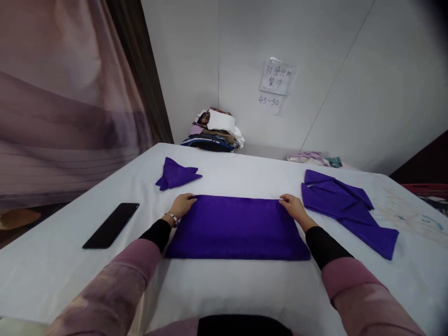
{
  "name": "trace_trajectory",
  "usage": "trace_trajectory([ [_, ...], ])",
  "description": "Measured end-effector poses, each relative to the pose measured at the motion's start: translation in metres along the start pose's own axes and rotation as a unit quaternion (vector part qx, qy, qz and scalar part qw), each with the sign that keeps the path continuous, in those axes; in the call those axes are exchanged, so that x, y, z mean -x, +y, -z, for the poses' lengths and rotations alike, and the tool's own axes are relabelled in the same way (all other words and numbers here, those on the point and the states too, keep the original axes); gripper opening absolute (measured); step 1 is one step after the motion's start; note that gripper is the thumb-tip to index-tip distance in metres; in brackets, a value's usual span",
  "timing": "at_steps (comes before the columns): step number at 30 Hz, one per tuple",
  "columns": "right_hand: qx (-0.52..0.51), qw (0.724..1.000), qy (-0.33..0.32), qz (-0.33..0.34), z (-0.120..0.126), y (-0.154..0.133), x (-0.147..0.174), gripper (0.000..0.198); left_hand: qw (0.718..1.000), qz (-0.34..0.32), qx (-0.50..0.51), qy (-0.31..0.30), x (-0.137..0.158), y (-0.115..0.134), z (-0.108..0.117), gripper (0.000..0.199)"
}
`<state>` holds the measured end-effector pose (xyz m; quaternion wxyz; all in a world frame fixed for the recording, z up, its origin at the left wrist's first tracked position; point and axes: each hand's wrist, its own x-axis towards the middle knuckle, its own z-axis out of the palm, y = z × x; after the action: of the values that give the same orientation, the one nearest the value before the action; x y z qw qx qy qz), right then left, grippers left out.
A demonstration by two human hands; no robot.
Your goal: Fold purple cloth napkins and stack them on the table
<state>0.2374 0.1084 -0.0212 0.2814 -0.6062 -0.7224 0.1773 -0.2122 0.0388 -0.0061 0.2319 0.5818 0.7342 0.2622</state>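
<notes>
A purple cloth napkin (pixel 238 228) lies spread as a wide flat rectangle on the white-covered table in front of me. My left hand (pixel 182 206) pinches its far left corner between thumb and fingers. At the far right corner, my right hand (pixel 292 206) grips the cloth the same way. Beyond my left hand sits a folded purple napkin (pixel 178 174) with pointed ends. More folded purple napkins (pixel 346 205) lie overlapping to the right of my right hand.
On the white tablecloth (pixel 231 289), a black phone (pixel 112 226) lies at the left. Stacked clothes (pixel 215 130) and more fabric (pixel 310 158) are behind the far edge. Handwritten paper signs (pixel 276 78) hang on the wall. A pinkish curtain (pixel 70 93) hangs at the left.
</notes>
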Motion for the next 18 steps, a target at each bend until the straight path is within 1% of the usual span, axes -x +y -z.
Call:
trace_trajectory([
  [5,0.006,1.000,0.014,-0.012,-0.010,0.006,-0.002,0.030,0.998,0.006,-0.042,0.037,0.000,-0.001,-0.006,0.031],
  [12,-0.001,0.997,0.040,-0.061,-0.010,0.016,0.009,0.044,0.994,0.023,-0.077,0.073,0.004,-0.001,-0.005,0.033],
  [14,-0.005,0.996,0.046,-0.074,-0.010,0.017,0.011,0.044,0.993,0.029,-0.075,0.081,0.003,-0.002,-0.005,0.034],
  [18,-0.003,0.994,0.057,-0.096,-0.013,0.015,0.010,0.042,0.994,0.038,-0.063,0.076,0.001,-0.002,-0.003,0.038],
])
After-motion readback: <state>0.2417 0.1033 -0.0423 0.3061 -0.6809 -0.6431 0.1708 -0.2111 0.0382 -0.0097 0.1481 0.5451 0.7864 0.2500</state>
